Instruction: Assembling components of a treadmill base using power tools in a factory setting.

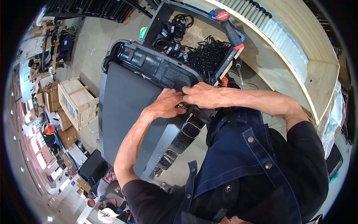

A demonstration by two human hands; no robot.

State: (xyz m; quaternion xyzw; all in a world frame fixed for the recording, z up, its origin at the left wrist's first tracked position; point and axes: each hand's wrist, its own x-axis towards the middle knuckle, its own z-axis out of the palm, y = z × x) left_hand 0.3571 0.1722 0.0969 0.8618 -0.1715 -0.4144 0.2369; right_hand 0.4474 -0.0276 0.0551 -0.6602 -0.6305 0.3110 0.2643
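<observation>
A long machine with a flat dark grey belt [128, 99] lies before me, and a black plastic end housing [167, 69] with silvery ribbed parts runs across its far end. Both my hands meet at the right corner, where the housing joins the side rail [162, 149]. My left hand [167, 104] is curled with its thumb bent in beside a small metal part at the rail. Close against it, my right hand [201, 95] is closed, fingers pressed down on the corner. Whatever the fingertips of either hand grip is hidden under them.
Beyond the housing stands a dark bin [154, 26] with coiled black cables [175, 28] and a heap of black bolts [209, 54]. A red-and-black cordless driver [232, 33] rests on its right edge. Wooden crate walls [287, 56] curve along the right; another crate [78, 104] sits left.
</observation>
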